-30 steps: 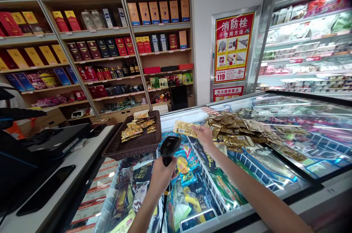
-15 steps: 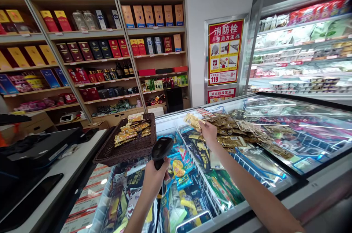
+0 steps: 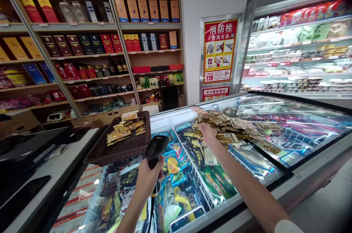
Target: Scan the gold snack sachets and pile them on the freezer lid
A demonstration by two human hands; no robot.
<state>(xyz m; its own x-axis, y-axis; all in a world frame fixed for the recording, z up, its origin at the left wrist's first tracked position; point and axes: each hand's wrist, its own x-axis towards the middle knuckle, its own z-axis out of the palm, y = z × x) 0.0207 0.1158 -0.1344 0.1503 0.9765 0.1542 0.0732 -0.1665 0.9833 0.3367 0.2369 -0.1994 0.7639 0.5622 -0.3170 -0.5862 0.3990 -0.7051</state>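
Observation:
My left hand is wrapped around the handle of a black barcode scanner, whose cable hangs downward. The scanner is over the freezer's glass, its head tilted forward. At the near left edge of a pile of gold snack packets, my right hand lies palm down with its fingers stretched out. The fingertips meet the packets there; what lies beneath them is hidden. A brown woven basket holds several gold packets to the left of the scanner.
The chest freezer has a glass top, with wire baskets and bagged goods beneath. To the left is a white counter with dark equipment. Shelves of boxed goods line the back wall, and a lit refrigerated display stands at right.
My right hand has lowered onto the pile's edge; the gold packet it held up no longer shows raised in its fingers. The left hand keeps the scanner. The view has shifted slightly right.

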